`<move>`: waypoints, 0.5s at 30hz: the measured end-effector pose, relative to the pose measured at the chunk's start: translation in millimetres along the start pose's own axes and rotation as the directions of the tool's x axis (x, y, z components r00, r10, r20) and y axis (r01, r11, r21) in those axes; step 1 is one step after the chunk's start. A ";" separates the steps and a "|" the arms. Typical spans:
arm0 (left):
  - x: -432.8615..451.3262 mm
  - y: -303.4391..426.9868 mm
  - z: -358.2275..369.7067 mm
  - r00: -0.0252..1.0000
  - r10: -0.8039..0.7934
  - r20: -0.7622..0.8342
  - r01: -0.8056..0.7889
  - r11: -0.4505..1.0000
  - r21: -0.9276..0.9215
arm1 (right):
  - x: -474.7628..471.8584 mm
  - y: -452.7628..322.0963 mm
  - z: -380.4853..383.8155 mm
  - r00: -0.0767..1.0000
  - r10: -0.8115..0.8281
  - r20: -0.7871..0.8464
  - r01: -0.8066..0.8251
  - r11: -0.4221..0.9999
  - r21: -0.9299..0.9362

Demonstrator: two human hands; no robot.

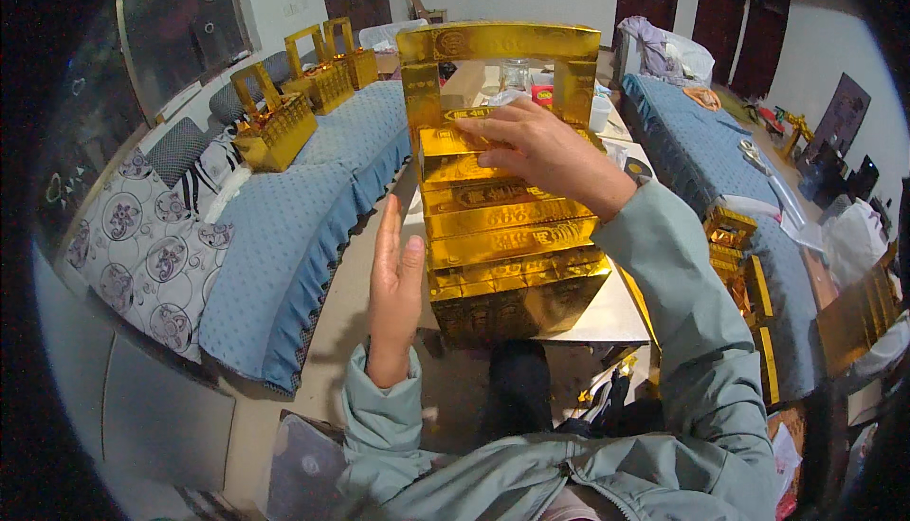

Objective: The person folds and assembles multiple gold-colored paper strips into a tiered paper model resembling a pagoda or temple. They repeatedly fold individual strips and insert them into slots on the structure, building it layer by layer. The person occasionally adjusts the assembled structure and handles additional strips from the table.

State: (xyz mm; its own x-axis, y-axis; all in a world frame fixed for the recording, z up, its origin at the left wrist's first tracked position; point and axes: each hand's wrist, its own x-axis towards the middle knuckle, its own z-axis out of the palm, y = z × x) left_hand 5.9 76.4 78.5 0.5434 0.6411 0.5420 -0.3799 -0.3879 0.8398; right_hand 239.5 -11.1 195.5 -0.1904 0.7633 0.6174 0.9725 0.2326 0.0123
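Observation:
A gold foil paper structure (512, 226) stands on the white table (620, 315) before me, with stepped rows of embossed bars and a tall rectangular arch (515, 41) at its back. My right hand (537, 148) lies over the upper rows, fingers pointing left; its palm side is hidden, and nothing shows held in it. To the left of the structure, my left hand (398, 272) is upright with the palm turned towards the gold side and the thumb apart from the fingers. It holds nothing; whether it touches the foil cannot be told.
Several gold foil baskets with handles (277, 133) stand on the blue-covered sofa (306, 201) at left. A second blue-covered seat (711, 137) at right bears gold foil pieces (732, 229) and scissors (748, 148). A glass jar (514, 74) and white cup (599, 112) stand behind the structure.

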 end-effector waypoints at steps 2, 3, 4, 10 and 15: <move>6.0 -2.6 3.9 1.000 -0.011 0.012 0.011 1.000 -0.017 | 0.8 7.8 8.9 1.000 -0.012 0.019 0.012 1.000 -0.017; 7.8 -4.9 3.6 1.000 -0.019 0.013 0.019 1.000 -0.022 | 2.9 9.7 14.2 0.999 -0.022 0.029 0.022 1.000 -0.019; 9.9 -10.4 3.4 1.000 -0.015 0.019 0.016 0.998 -0.062 | 6.1 10.5 18.4 0.998 -0.017 0.067 0.019 1.000 -0.021; 19.8 -31.7 0.0 0.999 -0.028 0.031 0.029 0.999 -0.016 | -5.4 14.5 18.9 0.995 -0.046 -0.093 0.040 0.996 -0.074; 25.3 -43.7 -3.7 0.999 -0.038 0.037 0.041 0.997 -0.073 | -62.2 9.5 -18.6 0.872 0.300 -0.387 -0.301 0.952 0.060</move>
State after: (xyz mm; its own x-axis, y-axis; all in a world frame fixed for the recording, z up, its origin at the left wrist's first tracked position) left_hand 33.5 112.0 55.3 0.5850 0.6303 0.5104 -0.4108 -0.3123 0.8565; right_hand 263.0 -67.5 171.8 0.1779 0.5017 0.8465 0.9748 0.0275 -0.2212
